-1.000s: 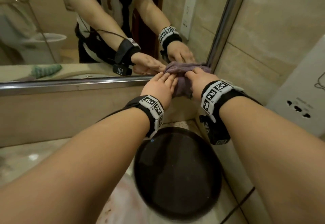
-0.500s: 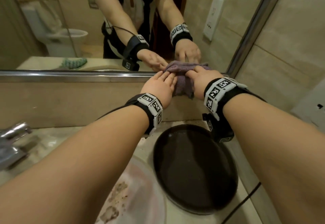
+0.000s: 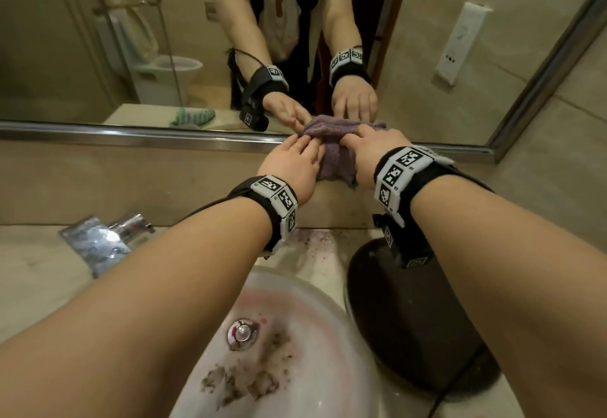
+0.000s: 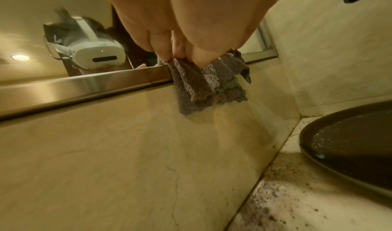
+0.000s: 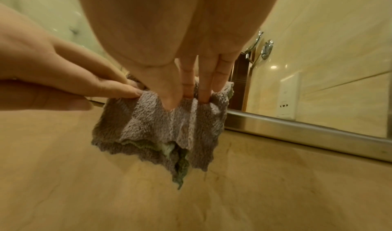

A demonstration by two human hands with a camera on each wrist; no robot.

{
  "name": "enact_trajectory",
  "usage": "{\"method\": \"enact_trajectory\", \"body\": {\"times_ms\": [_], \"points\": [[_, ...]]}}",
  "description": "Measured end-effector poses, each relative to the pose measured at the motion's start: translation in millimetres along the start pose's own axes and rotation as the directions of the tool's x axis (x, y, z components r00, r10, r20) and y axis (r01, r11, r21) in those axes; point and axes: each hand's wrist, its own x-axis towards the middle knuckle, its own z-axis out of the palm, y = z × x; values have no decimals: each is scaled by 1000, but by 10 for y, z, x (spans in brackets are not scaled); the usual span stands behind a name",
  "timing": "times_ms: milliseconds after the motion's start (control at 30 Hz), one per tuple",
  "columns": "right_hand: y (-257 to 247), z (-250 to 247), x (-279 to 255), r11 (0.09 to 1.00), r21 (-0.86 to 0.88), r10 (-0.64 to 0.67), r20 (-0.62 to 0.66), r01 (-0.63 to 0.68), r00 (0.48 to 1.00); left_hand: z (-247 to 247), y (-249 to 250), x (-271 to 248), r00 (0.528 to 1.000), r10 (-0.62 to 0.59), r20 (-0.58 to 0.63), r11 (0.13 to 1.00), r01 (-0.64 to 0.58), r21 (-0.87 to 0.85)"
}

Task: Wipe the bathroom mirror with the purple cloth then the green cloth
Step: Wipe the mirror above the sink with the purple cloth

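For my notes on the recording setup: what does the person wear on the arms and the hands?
The forearms are bare, with no sleeves on them. The left hand and the right hand wear no gloves. Each wrist carries a black strap with white square-pattern marker tiles. A small black camera box hangs under the right wrist. A thin black cable runs from the left strap.

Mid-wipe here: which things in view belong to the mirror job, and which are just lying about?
Job:
purple cloth, pinched by left hand and right hand
mirror
green cloth, seen only as a reflection

Lying about:
dark round tray
tap
sink basin
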Motion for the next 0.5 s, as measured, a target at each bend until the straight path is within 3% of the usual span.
{"method": "enact_trajectory", "body": {"times_ms": [500], "points": [[-1075, -373, 274, 999, -36, 29, 62, -27, 998, 308, -956, -452, 1000, 5, 29, 1000, -5, -22]]}}
